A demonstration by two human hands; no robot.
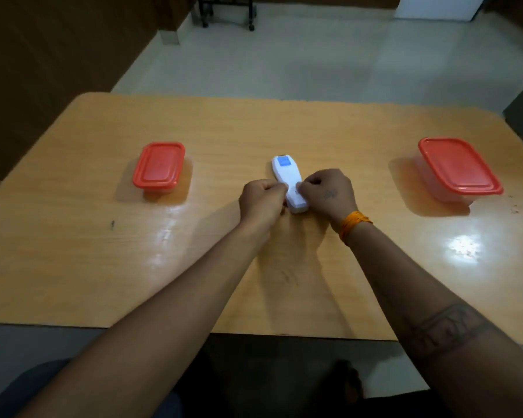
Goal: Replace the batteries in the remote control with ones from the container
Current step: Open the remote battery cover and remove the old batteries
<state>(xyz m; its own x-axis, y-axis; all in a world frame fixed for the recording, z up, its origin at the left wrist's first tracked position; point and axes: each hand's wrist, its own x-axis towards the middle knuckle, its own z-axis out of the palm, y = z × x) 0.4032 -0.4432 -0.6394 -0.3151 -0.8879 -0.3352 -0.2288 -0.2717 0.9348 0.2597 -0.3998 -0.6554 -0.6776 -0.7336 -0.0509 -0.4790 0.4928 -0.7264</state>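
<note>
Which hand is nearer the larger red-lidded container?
Right. The right hand grips the remote at centre, on the side toward the larger container; the left hand is beyond the remote.

Two hands are in view, the left hand (pixel 261 199) and the right hand (pixel 329 193), one on either side of a single white remote control (pixel 287 173) with one blue screen near its far end. Two clear containers with red lids stand on the one wooden table (pixel 73 267): the left container (pixel 159 168) and the right container (pixel 458 167), so two lids in all. One orange thread band (pixel 354 226) circles the right wrist. Two caster wheels of one dark frame (pixel 227 13) show on the floor beyond. No loose batteries can be counted; any are hidden.
</note>
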